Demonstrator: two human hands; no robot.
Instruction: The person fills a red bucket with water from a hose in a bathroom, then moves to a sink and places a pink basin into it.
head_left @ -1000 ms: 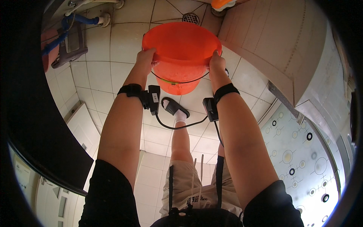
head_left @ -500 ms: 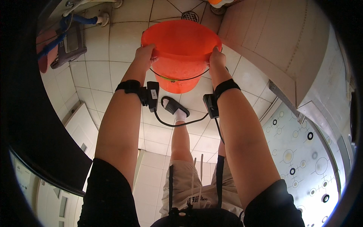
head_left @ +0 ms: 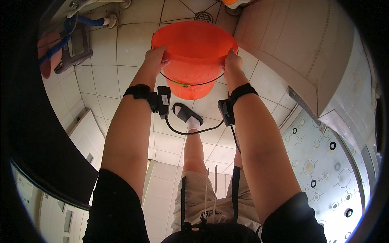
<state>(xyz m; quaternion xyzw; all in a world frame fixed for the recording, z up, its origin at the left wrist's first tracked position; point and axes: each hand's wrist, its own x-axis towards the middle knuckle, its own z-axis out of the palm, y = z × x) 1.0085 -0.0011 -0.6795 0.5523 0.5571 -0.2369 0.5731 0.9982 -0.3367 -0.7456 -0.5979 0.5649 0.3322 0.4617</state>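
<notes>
An orange bucket (head_left: 191,75) is held out in front of me, its far rim higher in the picture and its mouth tilted away from me. My left hand (head_left: 155,60) grips the rim on the left side, fingers wrapped round the edge. On the opposite side my right hand (head_left: 232,62) is closed on the rim too. The thin wire handle (head_left: 202,84) hangs down across the near wall of the bucket. What the bucket holds, if anything, I cannot make out. Both wrists carry black straps with small boxes, joined by a black cable (head_left: 184,134).
A round floor drain (head_left: 203,17) lies beyond the bucket on the tiled floor (head_left: 133,79). A pale panel (head_left: 283,44) rises at the right, above a patterned glass panel (head_left: 320,162). Blue hose (head_left: 87,21) and a grey-framed item (head_left: 75,50) sit at the far left. My slippered foot (head_left: 187,114) is below the bucket.
</notes>
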